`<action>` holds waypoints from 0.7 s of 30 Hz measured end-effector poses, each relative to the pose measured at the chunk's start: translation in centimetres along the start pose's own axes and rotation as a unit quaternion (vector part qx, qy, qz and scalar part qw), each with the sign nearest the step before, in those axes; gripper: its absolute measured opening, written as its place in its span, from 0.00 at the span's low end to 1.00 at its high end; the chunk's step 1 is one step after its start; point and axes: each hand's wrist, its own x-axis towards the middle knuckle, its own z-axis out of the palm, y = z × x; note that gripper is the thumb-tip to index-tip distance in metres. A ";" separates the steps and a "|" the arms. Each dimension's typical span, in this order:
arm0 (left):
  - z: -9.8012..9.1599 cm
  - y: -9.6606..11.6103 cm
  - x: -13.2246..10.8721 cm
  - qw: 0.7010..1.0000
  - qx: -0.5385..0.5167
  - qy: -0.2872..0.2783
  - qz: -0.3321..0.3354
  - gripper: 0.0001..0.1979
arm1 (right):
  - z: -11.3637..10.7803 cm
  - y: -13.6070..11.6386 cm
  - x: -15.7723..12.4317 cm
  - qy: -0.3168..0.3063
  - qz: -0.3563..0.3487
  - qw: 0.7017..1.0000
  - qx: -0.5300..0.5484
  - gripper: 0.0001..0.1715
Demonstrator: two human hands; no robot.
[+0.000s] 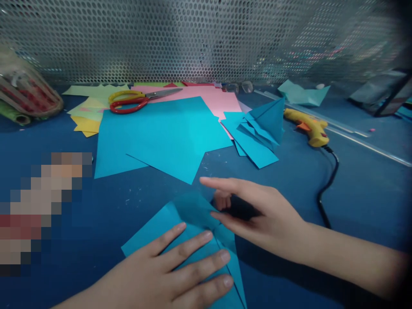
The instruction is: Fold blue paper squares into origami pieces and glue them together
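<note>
A folded blue paper (pixel 151 227) lies on the blue table at the bottom centre, with crease lines and flaps on its right part. My left hand (pixel 170 270) rests flat on it, fingers spread, covering much of its lower part. Over the paper's upper right edge is my right hand (pixel 257 210), its thumb and index finger apart and the other fingers curled beneath. No object shows between those fingers. Larger blue sheets (pixel 157 133) lie beyond both hands, and folded blue pieces (pixel 257 133) sit to their right.
Red and yellow scissors (pixel 138 101) lie on the paper at the back. A yellow glue gun (pixel 310 126) with a black cord is at the right, near clear sticks (pixel 354 128). A jar (pixel 28 90) stands back left. Perforated metal (pixel 161 38) bounds the rear.
</note>
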 end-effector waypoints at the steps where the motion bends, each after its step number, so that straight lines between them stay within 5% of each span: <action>1: 0.0 0.0 -0.1 1.000 -0.007 0.002 -0.002 0.19 | 0.0 0.1 0.0 -0.001 -0.012 1.000 -0.013 0.29; 3: 0.0 -0.1 -0.4 1.000 -0.020 0.009 -0.007 0.20 | 0.0 0.5 -0.1 0.001 -0.005 0.999 -0.037 0.30; 8: -0.2 0.0 -0.2 1.000 0.003 -0.003 0.005 0.19 | 0.1 1.2 -0.1 -0.002 -0.066 0.991 -0.114 0.10; 15: 0.0 -0.1 0.3 1.000 -0.019 0.021 -0.010 0.17 | -1.1 0.5 0.5 -0.103 -0.273 0.900 -0.324 0.23; 19: 0.4 0.9 -0.4 0.998 -0.051 0.021 -0.026 0.18 | -1.2 0.4 0.7 -0.095 -0.318 0.893 -0.304 0.17; 21: 0.7 2.2 -0.7 0.993 -0.066 0.035 -0.086 0.16 | -1.1 0.3 0.8 -0.098 -0.332 0.889 -0.299 0.16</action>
